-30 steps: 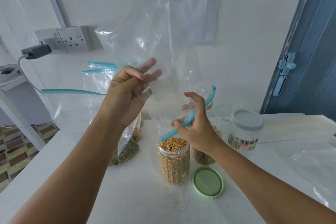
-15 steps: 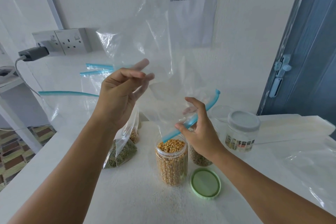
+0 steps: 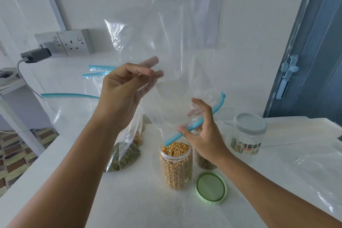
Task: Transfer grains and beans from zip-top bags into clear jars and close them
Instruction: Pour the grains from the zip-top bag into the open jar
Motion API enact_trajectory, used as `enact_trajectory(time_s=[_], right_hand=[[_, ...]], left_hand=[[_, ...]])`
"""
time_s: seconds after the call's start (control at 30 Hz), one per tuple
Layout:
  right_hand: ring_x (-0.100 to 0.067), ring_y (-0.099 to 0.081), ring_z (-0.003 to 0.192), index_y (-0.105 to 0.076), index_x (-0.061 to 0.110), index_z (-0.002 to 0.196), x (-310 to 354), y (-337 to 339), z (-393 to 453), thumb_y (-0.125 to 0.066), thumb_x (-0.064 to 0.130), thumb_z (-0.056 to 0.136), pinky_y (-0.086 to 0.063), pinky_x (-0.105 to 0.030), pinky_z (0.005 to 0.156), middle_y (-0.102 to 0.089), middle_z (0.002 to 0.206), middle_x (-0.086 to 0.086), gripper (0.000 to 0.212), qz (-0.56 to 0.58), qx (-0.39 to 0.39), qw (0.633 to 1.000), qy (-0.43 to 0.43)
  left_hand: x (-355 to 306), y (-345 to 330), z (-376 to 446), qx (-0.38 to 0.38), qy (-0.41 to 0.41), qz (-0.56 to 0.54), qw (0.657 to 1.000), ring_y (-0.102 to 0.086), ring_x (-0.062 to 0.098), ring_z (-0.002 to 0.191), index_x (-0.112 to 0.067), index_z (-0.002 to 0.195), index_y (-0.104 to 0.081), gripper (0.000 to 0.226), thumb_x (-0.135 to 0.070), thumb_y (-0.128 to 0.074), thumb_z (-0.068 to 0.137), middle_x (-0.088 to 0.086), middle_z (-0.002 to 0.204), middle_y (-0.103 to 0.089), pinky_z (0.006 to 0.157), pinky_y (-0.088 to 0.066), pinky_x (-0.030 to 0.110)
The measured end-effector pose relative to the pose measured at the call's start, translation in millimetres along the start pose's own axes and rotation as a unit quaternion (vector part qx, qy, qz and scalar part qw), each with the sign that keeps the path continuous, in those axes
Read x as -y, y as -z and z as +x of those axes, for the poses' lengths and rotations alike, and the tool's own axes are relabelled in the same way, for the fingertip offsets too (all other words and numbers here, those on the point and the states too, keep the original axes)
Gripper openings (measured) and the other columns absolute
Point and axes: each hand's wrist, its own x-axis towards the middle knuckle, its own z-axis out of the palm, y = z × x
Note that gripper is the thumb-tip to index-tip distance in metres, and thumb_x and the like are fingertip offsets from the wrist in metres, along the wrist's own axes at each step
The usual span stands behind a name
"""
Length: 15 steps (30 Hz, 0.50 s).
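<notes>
A large clear zip-top bag [image 3: 166, 39] hangs upside down and empty above an open clear jar [image 3: 175, 168] filled to the brim with yellow beans. My left hand [image 3: 124, 94] holds the bag's side, fingers curled on the plastic. My right hand [image 3: 201, 131] pinches the bag's blue zip strip [image 3: 205, 116] just above the jar's mouth. The jar's green lid [image 3: 211, 188] lies flat on the table to its right. A second jar [image 3: 203, 163] of brownish grains stands behind my right wrist, partly hidden.
A bag of green beans [image 3: 124, 155] leans left of the jar, with more blue-zipped bags [image 3: 96, 76] behind. A grey-lidded jar [image 3: 248, 135] stands at right, an empty bag [image 3: 305, 163] beyond it. Wall sockets [image 3: 74, 41] with a plugged charger sit at left. The white table [image 3: 129, 200] ends at left.
The bag has been lifted slightly higher and my left hand's fingers have shifted on the plastic. The right hand stays on the zip strip above the jar.
</notes>
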Motion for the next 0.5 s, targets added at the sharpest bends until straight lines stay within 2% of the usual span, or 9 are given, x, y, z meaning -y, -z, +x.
enact_trajectory(time_s=[0.1, 0.2, 0.33, 0.5], right_hand=[[-0.015, -0.062, 0.115, -0.032, 0.047, 0.149, -1.3, -1.0, 0.5, -0.083, 0.015, 0.087, -0.06, -0.027, 0.091, -0.059, 0.117, 0.007, 0.087, -0.004, -0.001, 1.0, 0.005], [-0.014, -0.061, 0.117, -0.036, 0.044, 0.149, 1.3, -2.3, 3.9, -0.081, 0.014, 0.089, -0.06, -0.027, 0.092, -0.059, 0.117, 0.005, 0.081, -0.017, -0.002, 1.0, 0.013], [-0.014, -0.059, 0.116, -0.042, 0.034, 0.149, 3.7, -2.3, 4.1, -0.079, 0.014, 0.091, -0.059, -0.024, 0.092, -0.059, 0.118, 0.003, 0.071, -0.035, -0.008, 0.999, 0.028], [-0.012, -0.06, 0.115, -0.039, 0.039, 0.149, 3.1, -3.3, 1.4, -0.079, 0.016, 0.092, -0.056, -0.021, 0.091, -0.057, 0.118, 0.007, 0.073, -0.019, 0.01, 1.0, 0.006]], left_hand=[[0.8, -1.5, 1.8, -0.02, -0.007, 0.006, 1.0, -0.077, 0.026, 0.094, -0.021, 0.071, -0.079, 0.028, 0.001, -0.069, 0.085, 0.006, 0.106, -0.079, 0.092, -0.057, 0.034], [5.4, 0.8, 6.2, -0.044, -0.014, 0.012, 0.999, -0.076, 0.02, 0.088, -0.022, 0.067, -0.079, 0.043, 0.011, -0.064, 0.091, 0.002, 0.098, -0.079, 0.091, -0.057, 0.032], [5.4, -0.7, 6.6, -0.047, -0.027, 0.016, 0.998, -0.075, 0.018, 0.087, -0.023, 0.066, -0.079, 0.05, 0.013, -0.06, 0.095, 0.0, 0.097, -0.078, 0.092, -0.056, 0.031], [7.5, -0.4, 6.3, -0.032, -0.033, 0.026, 0.999, -0.075, 0.022, 0.092, -0.022, 0.069, -0.079, 0.048, 0.014, -0.06, 0.094, 0.002, 0.103, -0.078, 0.099, -0.056, 0.037]])
